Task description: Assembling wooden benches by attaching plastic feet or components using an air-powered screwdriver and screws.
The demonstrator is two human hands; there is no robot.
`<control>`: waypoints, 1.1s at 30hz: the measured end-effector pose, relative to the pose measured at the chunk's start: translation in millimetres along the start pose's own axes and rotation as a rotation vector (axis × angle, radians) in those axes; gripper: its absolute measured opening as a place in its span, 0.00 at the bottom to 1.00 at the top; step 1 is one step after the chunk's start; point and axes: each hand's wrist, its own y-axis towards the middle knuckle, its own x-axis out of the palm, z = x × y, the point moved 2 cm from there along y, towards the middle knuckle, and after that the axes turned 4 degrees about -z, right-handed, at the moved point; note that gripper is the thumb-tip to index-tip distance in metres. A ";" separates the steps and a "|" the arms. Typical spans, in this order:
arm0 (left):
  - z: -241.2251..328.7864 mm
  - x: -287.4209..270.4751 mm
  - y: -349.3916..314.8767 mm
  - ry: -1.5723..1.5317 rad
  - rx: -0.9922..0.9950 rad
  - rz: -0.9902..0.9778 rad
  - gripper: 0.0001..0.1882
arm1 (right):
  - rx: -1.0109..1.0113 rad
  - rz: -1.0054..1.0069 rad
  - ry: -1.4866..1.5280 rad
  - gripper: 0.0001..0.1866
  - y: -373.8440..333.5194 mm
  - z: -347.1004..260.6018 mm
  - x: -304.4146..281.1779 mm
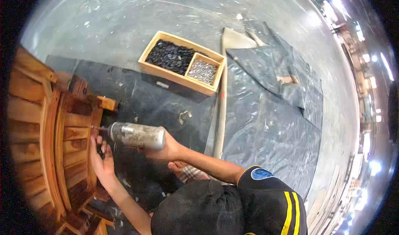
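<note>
On the floor, low at the left, a person crouches against a curved wooden slatted frame (50, 139), reddish-brown, with both bare arms reaching toward it. Right hand (164, 150): fingers wrapped tight round the rear of a grey, dusty cylindrical power tool (137, 135), which lies roughly level and points left. A thin bit (99, 128) sticks out ahead of those fingers; its tip meets a slat of the frame. Left hand (102, 158): just below the tool's nose, palm turned toward the wood, fingers curled against the slat edge. A small dark piece (100, 151) sits by those fingertips; cannot tell whether it is pinched or only touched. Beyond the right knuckles, farther off across the floor, an open wooden tray (183, 62) with two compartments: the larger holds black pieces (169, 56), the smaller silvery screws or nails (202, 71). Tray well apart from both hands. Black sheeting (158, 102) lies under the tray and under the work; to the right of the right wrist, crumpled grey plastic sheet (270, 118) spreads over the concrete floor (124, 19). A long pale wooden strip (220, 110) runs between the two sheets.
</note>
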 end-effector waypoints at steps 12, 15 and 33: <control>-7.8 17.4 8.3 0.013 -0.008 -0.226 0.12 | 0.139 0.031 -0.125 0.26 -5.3 -5.8 -11.5; 1.7 12.8 10.6 0.068 0.035 -0.232 0.12 | 0.135 -0.008 -0.113 0.21 -7.6 -0.7 -8.7; 26.6 37.7 -3.8 -0.101 -0.074 -0.411 0.17 | 0.325 0.049 0.074 0.21 -9.3 -3.1 -0.9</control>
